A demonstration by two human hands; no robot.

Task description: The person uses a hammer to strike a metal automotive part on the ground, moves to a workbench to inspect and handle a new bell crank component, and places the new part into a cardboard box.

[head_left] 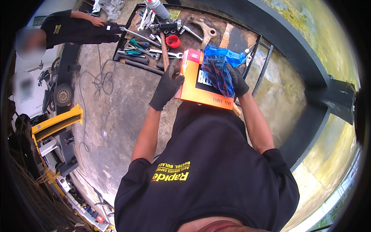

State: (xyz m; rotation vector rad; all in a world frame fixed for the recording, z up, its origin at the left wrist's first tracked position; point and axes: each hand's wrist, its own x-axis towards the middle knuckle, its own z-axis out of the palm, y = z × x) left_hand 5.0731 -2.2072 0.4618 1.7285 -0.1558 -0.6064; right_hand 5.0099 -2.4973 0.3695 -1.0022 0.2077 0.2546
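An orange cardboard box [189,87] with a black panel and a red corner is held up in front of my body, at the near edge of a tool tray. My left hand [166,88], in a dark glove, grips the box's left side. My right hand [238,80], also gloved, is closed on a crumpled blue plastic bag [216,69] lying against the box's front. Dark shapes show through the bag, but I cannot make out what they are. The right fingertips are partly hidden behind the bag.
The black-rimmed tray [119,46] bears wrenches [145,19], a wooden-handled hammer [164,50], a red cup [172,41], a metal control arm [206,31] and a spray can [157,8]. A person [77,28] stands at the far left. A cable [101,83] lies on the floor.
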